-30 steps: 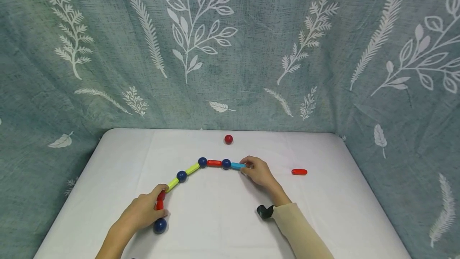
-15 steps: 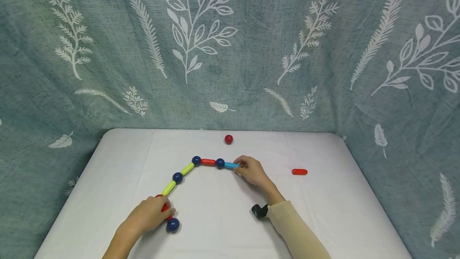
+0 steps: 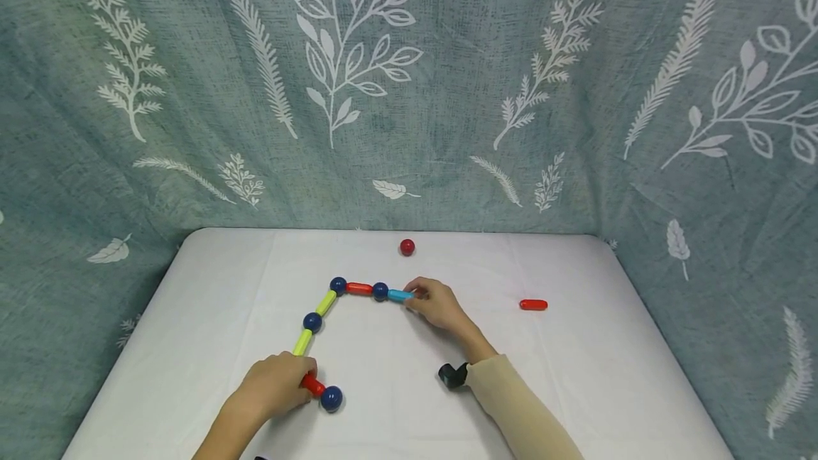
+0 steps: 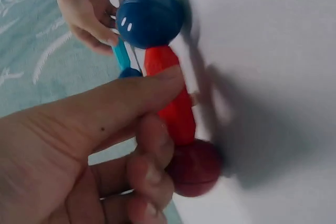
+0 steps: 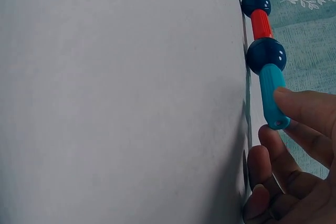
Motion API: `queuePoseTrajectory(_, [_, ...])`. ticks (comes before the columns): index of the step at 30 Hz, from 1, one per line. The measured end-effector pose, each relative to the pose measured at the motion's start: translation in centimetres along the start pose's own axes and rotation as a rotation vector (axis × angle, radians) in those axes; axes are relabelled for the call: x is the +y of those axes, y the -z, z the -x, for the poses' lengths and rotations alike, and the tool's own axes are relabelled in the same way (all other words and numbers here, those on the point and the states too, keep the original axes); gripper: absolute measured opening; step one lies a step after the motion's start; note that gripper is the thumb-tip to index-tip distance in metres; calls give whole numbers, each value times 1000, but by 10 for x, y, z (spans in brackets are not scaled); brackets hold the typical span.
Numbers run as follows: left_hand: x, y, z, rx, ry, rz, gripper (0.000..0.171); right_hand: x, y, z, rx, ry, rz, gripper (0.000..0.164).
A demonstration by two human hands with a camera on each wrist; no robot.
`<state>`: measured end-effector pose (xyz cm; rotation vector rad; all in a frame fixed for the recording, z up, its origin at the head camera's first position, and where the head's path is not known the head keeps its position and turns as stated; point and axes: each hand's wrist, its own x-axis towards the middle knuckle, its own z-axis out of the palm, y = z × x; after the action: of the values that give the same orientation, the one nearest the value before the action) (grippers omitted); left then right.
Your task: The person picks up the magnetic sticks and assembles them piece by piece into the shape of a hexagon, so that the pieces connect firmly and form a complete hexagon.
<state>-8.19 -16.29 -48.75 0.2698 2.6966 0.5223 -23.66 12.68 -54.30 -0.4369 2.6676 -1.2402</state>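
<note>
Hands (image 3: 439, 304) x2 w/ 1 rod (image 3: 399, 296) ea.; 6 balls (image 3: 312, 322), 6 rods tot.

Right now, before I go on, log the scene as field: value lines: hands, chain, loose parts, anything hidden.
Left hand: holds end red rod, between end navy ball and dark red ball
Right hand: pinches light-blue rod
Visible run from right hand: light-blue rod, navy ball, middle red rod, second navy ball, yellow rod, third navy ball, second yellow rod
Light-blue rod's outer tip: no ball attached
Loose: red ball near the table's far edge; loose red rod, right of right hand
Hidden: second yellow rod's near end, behind left hand
</note>
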Motion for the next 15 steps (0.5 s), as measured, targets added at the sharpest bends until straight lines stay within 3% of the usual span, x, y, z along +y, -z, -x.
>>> queuePoseTrajectory(4, [13, 2, 1, 2, -4, -113, 21, -4, -5, -1, -20, 21, -6, 15])
queuePoseTrajectory(9, [24, 0, -4, 42, -75, -230, 25, -10, -8, 0, -35, 41, -9, 15])
queuePoseTrajectory(15, [27, -4, -12, 64, -148, -281, 30, -16, -10, 2, -42, 53, 2, 14])
